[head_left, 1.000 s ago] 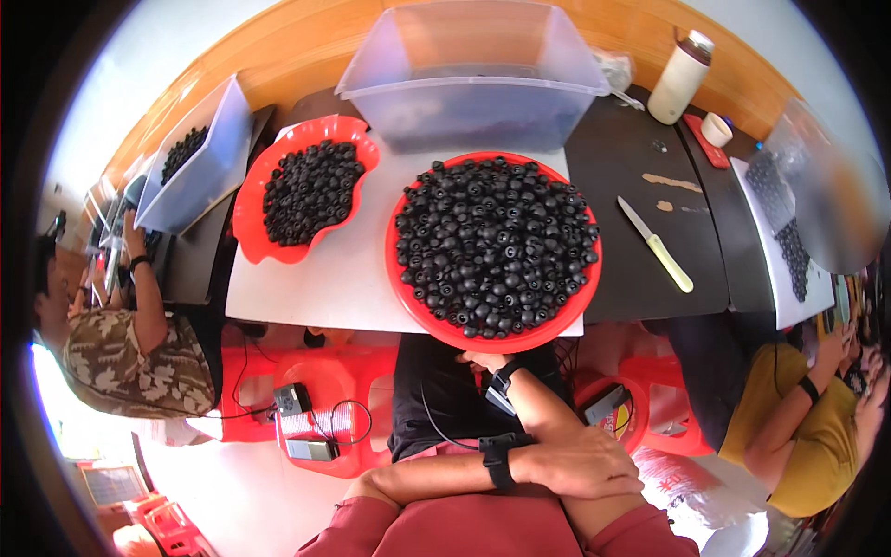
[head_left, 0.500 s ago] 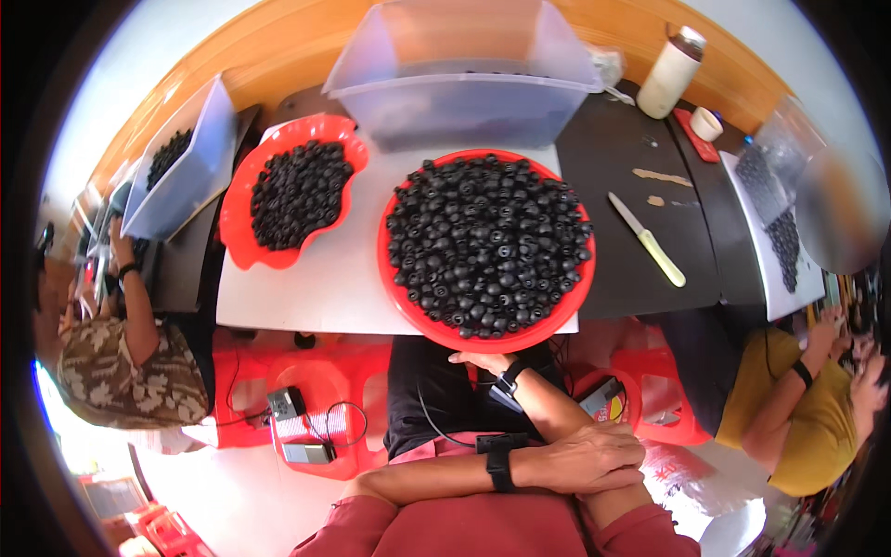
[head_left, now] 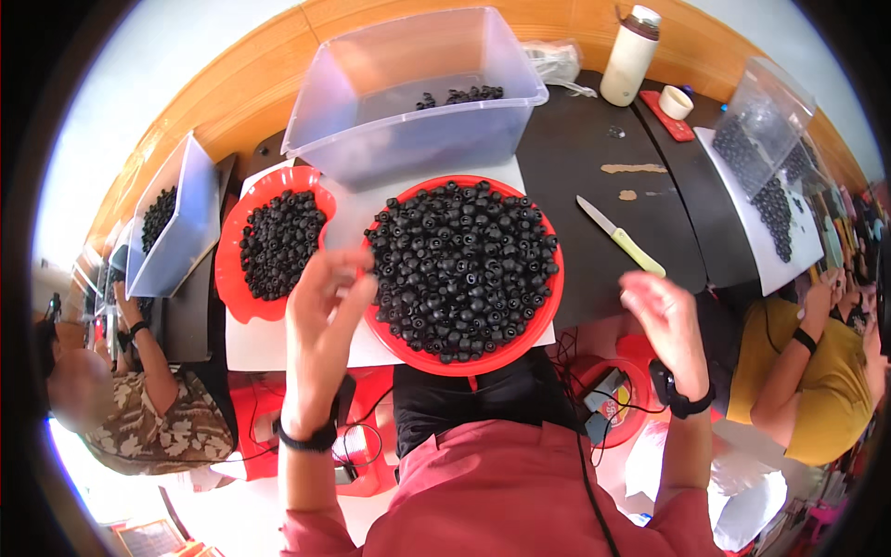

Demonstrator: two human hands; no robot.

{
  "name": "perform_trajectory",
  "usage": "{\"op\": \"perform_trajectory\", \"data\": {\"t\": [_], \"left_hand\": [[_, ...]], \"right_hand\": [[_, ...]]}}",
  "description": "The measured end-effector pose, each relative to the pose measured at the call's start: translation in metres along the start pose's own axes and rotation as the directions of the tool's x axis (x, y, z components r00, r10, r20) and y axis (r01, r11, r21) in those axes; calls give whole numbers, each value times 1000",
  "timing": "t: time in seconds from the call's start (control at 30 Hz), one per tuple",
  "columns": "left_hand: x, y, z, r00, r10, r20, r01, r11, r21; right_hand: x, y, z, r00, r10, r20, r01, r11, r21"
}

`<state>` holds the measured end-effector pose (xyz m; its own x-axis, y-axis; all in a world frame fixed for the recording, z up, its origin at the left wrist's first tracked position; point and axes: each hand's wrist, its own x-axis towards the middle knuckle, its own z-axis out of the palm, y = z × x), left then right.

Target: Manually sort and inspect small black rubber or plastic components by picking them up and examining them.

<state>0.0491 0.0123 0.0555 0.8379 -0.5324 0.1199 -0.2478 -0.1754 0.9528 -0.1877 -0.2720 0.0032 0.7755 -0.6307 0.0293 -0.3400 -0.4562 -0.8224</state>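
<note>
Before me a round red tray [head_left: 464, 365] is heaped with small black round pieces [head_left: 461, 265], many showing a hole. My left hand [head_left: 325, 320] is at the tray's left rim, thumb and fingers bent but apart, with nothing visible in them; I cannot tell whether it touches the rim. Next to it lies a scalloped red dish [head_left: 228, 269] with a smaller heap of black pieces [head_left: 283, 243]. My right hand [head_left: 670, 325], palm partly turned inward, hovers right of the tray near the knife handle. Its fingers are loosely bent, and it holds nothing visible.
Behind the tray stands a clear plastic bin [head_left: 418, 135] with some black pieces inside. A knife [head_left: 622, 237] with a pale green handle lies at right. A white bottle [head_left: 631, 58] and a tape roll [head_left: 676, 102] are farther back. People sit at both sides.
My crossed arms have come apart. The left hand has moved to the tray's left rim and the right hand up beside the knife. The view has shifted, showing more of the bin's inside.
</note>
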Motion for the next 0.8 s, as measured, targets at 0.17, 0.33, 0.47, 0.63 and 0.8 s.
{"op": "perform_trajectory", "data": {"t": [0.17,0.33,0.47,0.63,0.8], "left_hand": [[69,-14,16,982,-189,-7,189,982,7],[116,-49,20,982,-189,11,185,970,156],[134,-57,22,973,-225,59,189,911,366],[143,-67,22,984,-146,100,92,906,414],[142,-62,12,965,-237,114,193,932,306]], "right_hand": [[43,36,13,884,-403,-238,178,759,-626],[64,34,11,904,-371,-212,170,767,-618],[71,26,7,937,-335,-100,213,774,-596],[92,34,-16,875,-483,-29,322,626,-710],[99,39,-19,897,-442,30,352,670,-654]]}}
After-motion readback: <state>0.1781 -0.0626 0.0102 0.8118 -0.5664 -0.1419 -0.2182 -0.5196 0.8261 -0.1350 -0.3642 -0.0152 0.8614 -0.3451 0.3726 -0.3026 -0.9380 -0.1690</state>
